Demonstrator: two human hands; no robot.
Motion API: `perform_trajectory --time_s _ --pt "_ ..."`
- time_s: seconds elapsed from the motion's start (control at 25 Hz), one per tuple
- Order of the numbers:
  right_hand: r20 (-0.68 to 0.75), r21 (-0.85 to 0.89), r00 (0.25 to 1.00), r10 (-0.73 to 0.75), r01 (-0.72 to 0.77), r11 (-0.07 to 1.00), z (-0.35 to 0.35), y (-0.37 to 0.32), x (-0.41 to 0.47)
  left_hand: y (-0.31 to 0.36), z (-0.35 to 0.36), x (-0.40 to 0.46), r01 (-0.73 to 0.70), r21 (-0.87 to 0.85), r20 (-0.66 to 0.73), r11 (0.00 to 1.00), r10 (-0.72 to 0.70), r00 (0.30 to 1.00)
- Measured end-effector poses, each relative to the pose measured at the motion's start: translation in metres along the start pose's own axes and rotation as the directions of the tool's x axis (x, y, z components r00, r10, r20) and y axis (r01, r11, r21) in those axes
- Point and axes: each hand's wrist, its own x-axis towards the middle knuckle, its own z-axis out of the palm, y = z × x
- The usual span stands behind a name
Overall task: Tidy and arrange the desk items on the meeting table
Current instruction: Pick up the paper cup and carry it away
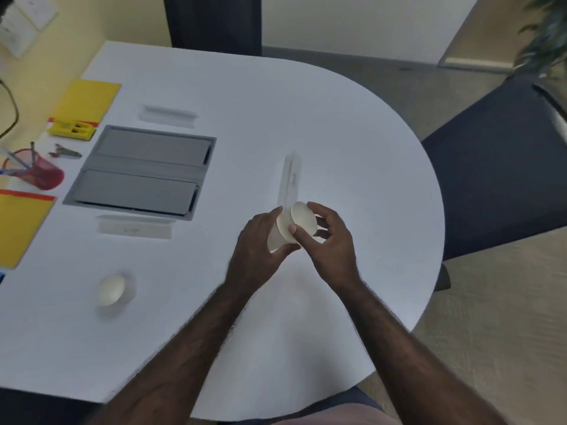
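Cream paper cups (295, 226): two of them, held above the counter near its rounded end; I see one tipped with its round base toward me, the other's mouth end angled down-left, apparently being nested or pulled apart, I cannot tell which.
Left hand (260, 240): fingers curled round the lower cup's wall, gripping it.
Right hand (329, 240): thumb pressed on the upper cup's side, fingers wrapped behind it.
Name stand (290, 179): clear holder lying just beyond the cups, pointing away from me.
Other stands: one (135, 228) below the grey panel (141, 171), one (168, 116) above it, both roughly square to it.
Third cup (111, 289): lying alone on the counter (276, 111), well to my left.
Left edge: yellow folders (87, 99), a red pen pot (43, 174), a yellow box (72, 130), looking already lined up.
Progress: I judge it about midway; the cups want gathering, and the near stand looks unaligned.
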Motion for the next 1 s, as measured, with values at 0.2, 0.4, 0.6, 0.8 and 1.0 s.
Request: perform_trajectory --time_s 0.2,0.4,0.6,0.8,1.0 --pt "-0.095 -0.036 0.992 -0.081 0.078 0.996 -0.073 0.009 0.069 0.015 0.048 0.028 0.194 -0.059 -0.014 0.979 -0.196 0.981" --pt "-0.111 -0.189 0.985 -0.134 0.112 0.976 -0.111 0.046 0.134 0.031 0.08 0.05 0.255 -0.095 -0.097 0.962 -0.264 0.96" --pt "-0.039 -0.354 0.995 -0.094 0.074 0.932 -0.117 0.096 0.178 0.044 0.092 0.063 0.279 -0.075 -0.061 0.957 -0.284 0.957" --pt "0.006 -0.432 0.999 -0.033 0.032 0.901 -0.113 0.125 0.193 0.055 0.086 0.068 0.279 -0.071 -0.035 0.958 -0.282 0.959" --pt "-0.058 -0.446 0.993 -0.103 0.066 0.893 -0.117 0.119 0.169 0.069 0.082 0.058 0.276 -0.089 -0.043 0.957 -0.281 0.959"
